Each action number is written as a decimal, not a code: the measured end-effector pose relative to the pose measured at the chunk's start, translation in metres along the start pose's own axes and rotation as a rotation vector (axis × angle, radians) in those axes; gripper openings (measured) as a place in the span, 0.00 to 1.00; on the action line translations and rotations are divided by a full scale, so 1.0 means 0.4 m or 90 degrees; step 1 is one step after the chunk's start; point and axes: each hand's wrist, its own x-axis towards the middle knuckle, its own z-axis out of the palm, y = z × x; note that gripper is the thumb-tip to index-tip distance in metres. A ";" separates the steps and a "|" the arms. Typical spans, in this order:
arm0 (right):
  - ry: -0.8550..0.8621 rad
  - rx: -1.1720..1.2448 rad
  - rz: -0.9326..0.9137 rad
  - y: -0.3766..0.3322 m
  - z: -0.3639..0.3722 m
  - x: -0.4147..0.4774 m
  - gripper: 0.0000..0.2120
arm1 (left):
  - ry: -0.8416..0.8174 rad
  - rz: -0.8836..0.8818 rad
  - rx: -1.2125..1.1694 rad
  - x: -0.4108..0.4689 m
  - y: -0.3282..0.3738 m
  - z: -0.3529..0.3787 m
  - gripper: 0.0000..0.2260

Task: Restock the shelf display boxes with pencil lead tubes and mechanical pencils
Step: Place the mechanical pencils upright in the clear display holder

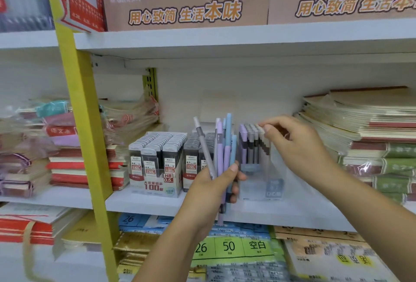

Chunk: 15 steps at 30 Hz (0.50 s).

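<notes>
Closest to me, the person's left hand [213, 182] is curled round a loose bundle of mechanical pencils [221, 144], grey, lilac and pale blue. It grips them low on the barrels so the tops fan upward. That looks like a holding stock, kept upright and close to the shelf edge so that pencils can be drawn off one by one.

Just beyond, the right hand [301, 146] reaches across with bent fingers. Its fingertips [266, 127] are at the caps of the standing pencils [249, 144] in the clear display box [274, 182]. The blur keeps me from telling whether thumb and forefinger pinch a cap or only touch it. My guess is that a pencil is being seated in the right-hand rows. The box stands at the front of the white shelf [146, 203]. Its pencils are packed in upright ranks, lilac on the left and grey on the right, so shoppers see the colours.

Left of it, touching or nearly so, stand the 0.7 lead tube box [191, 169] and the 0.5 lead tube box [155, 182]. Both look full, with labels facing out, so I judge the lead tubes done and the pencils the step in hand.

Further back, wrapped notebook stacks [371, 124] flank the boxes, and brown cartons [186, 9] sit on the shelf above.
</notes>
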 end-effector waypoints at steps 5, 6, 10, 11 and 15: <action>-0.125 0.322 0.127 -0.059 0.015 -0.041 0.12 | -0.070 0.029 0.042 0.014 0.029 0.027 0.10; -0.124 0.335 0.134 -0.060 0.018 -0.043 0.12 | -0.073 0.031 0.039 0.013 0.024 0.027 0.10; -0.083 0.366 0.149 -0.053 0.016 -0.045 0.07 | -0.071 0.006 -0.014 0.002 -0.002 0.019 0.16; -0.054 0.384 0.149 -0.052 0.007 -0.038 0.06 | -0.068 -0.003 -0.027 0.000 -0.004 0.015 0.16; 0.058 0.428 0.110 -0.044 -0.068 0.003 0.06 | -0.022 -0.006 0.022 0.010 -0.009 0.001 0.10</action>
